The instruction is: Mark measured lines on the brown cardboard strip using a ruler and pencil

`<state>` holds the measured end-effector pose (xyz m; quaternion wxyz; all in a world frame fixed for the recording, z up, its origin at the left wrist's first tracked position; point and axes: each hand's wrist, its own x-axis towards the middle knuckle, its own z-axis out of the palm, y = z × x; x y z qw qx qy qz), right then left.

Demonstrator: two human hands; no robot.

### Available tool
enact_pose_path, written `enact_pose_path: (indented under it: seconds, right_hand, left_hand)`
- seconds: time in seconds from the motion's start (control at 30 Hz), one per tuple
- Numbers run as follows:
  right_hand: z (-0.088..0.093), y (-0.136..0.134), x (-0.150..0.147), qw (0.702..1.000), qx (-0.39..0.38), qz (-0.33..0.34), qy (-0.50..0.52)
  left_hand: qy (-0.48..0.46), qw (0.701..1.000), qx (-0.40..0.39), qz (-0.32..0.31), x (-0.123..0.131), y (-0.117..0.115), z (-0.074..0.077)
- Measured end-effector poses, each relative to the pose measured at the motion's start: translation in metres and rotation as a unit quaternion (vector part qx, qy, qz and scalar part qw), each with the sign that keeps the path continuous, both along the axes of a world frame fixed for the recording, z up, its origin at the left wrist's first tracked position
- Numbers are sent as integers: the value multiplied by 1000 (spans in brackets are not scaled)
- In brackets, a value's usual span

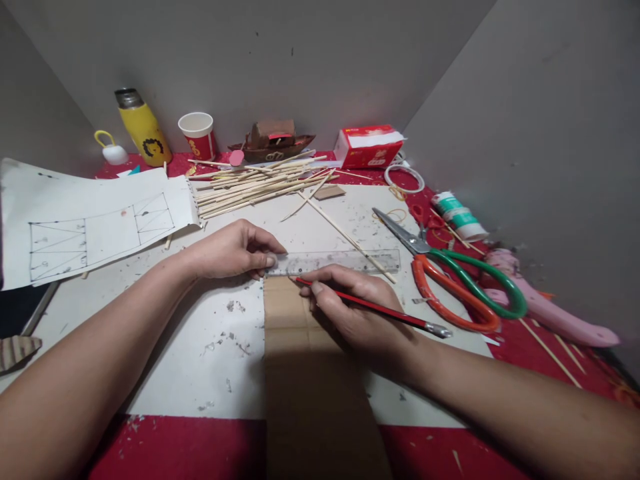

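Note:
My left hand (pixel 233 250) rests with curled fingers on the left end of a clear plastic ruler (pixel 345 261), pressing it down. The ruler lies across the top edge of a brown cardboard strip (pixel 300 373) that runs toward me over a white work board (pixel 200 347). My right hand (pixel 353 310) grips a red pencil (pixel 390 311), its tip touching the cardboard just below the ruler near its left end.
Large scissors (pixel 450 273) with orange and green handles lie to the right, beside a pink tool (pixel 545 310) and a glue bottle (pixel 457 215). A pile of bamboo sticks (pixel 255 183) lies behind the ruler. A paper drawing (pixel 85 227), yellow flask (pixel 143 130), cup (pixel 199 135) and tissue box (pixel 367 147) stand further back.

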<state>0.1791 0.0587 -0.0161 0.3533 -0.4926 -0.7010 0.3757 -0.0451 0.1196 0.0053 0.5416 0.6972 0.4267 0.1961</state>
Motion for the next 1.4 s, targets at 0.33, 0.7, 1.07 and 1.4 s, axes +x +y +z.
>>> enact_pose_path:
  seconds: [0.33, 0.7, 1.07, 1.4]
  right_hand:
    - [5, 0, -1, 998, 23, 22, -57]
    - [4, 0, 0, 999, 9, 12, -49]
    - [4, 0, 0, 999, -10, 11, -32]
    - [3, 0, -1, 1000, -27, -1, -14]
  left_hand:
    - [15, 1000, -5, 13, 1, -2, 3]
    - [17, 1000, -4, 18, 2, -2, 4]
    - [9, 1000, -7, 17, 3, -2, 4]
    - [10, 1000, -9, 21, 2, -1, 4]
